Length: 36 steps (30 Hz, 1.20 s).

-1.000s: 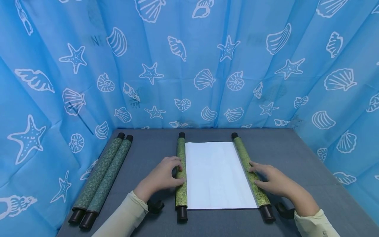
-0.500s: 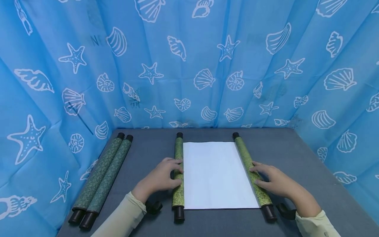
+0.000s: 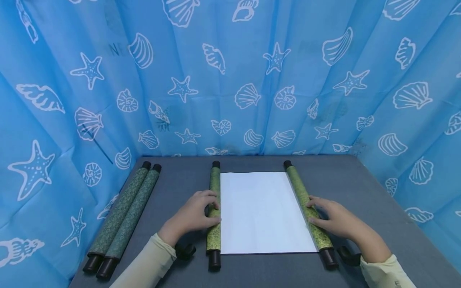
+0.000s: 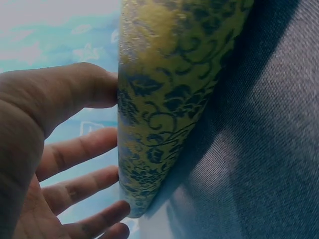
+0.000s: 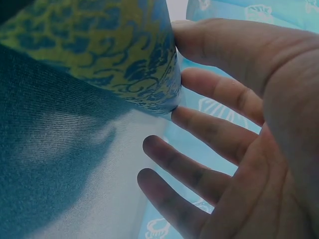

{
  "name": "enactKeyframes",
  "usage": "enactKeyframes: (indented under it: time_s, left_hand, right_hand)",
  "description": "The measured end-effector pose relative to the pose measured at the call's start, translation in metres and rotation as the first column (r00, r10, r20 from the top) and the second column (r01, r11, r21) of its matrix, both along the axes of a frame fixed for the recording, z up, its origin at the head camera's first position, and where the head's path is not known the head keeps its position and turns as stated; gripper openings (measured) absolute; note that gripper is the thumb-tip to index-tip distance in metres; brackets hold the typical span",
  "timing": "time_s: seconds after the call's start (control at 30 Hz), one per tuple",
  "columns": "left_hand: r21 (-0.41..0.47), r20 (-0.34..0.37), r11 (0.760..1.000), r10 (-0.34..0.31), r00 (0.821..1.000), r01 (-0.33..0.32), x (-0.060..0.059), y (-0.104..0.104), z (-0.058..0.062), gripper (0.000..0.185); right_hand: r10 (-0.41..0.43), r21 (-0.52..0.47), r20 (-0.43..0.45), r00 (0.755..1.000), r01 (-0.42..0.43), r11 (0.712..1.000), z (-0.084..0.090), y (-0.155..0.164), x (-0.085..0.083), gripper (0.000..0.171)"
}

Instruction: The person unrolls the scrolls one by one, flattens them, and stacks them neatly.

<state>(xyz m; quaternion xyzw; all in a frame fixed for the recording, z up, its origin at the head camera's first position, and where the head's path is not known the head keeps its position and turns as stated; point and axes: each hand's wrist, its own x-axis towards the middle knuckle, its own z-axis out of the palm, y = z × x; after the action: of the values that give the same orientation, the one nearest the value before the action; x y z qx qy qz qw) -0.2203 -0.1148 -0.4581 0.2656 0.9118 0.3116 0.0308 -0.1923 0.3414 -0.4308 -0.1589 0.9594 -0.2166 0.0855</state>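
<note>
A hanging scroll lies partly unrolled on the grey table, its white sheet (image 3: 264, 212) facing up between two rolled ends. In the head view my left hand (image 3: 192, 214) rests its thumb and fingertips on top of the left yellow-green roll (image 3: 214, 236). The left wrist view shows those fingers (image 4: 82, 147) spread, their tips against the patterned roll (image 4: 159, 99). My right hand (image 3: 336, 218) touches the right roll (image 3: 321, 236). In the right wrist view, its thumb and nearer fingertips meet the roll (image 5: 124, 55), while two fingers (image 5: 174, 184) extend apart from it.
Two rolled green scrolls (image 3: 117, 216) with dark knobs lie side by side at the table's left. The grey cloth-covered table (image 3: 371, 192) ends at a blue curtain (image 3: 223, 100) with white shells and starfish, which surrounds its back and sides.
The left roll has moved left under my left hand, and the right roll slightly right with my right hand. More of the white sheet shows between them.
</note>
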Motion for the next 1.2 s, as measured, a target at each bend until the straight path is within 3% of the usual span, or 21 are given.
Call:
enactKeyframes:
  time_s: [0.47,0.77,0.97,1.2]
  left_hand:
    - [0.001,0.07,1.0,-0.012,0.997,0.012,-0.001,-0.004,0.001,0.029]
    - [-0.013,0.091,1.0,-0.01,0.996,0.011,-0.003,-0.007,0.004,0.035]
    - [-0.022,0.075,1.0,-0.007,0.997,0.009,-0.001,-0.01,0.002,0.034]
    - [-0.024,0.047,0.999,0.026,0.999,-0.025,0.0,-0.011,0.001,0.039]
  right_hand:
    - [0.067,-0.043,0.003,0.998,-0.067,0.997,0.003,0.002,0.004,0.033]
    - [0.074,-0.021,0.034,0.997,-0.073,0.997,0.003,0.007,0.0,0.038]
    - [0.105,-0.051,0.049,0.993,-0.103,0.993,0.002,0.008,0.001,0.038]
    - [0.044,-0.014,0.054,0.998,-0.043,0.999,0.001,0.007,0.001,0.043]
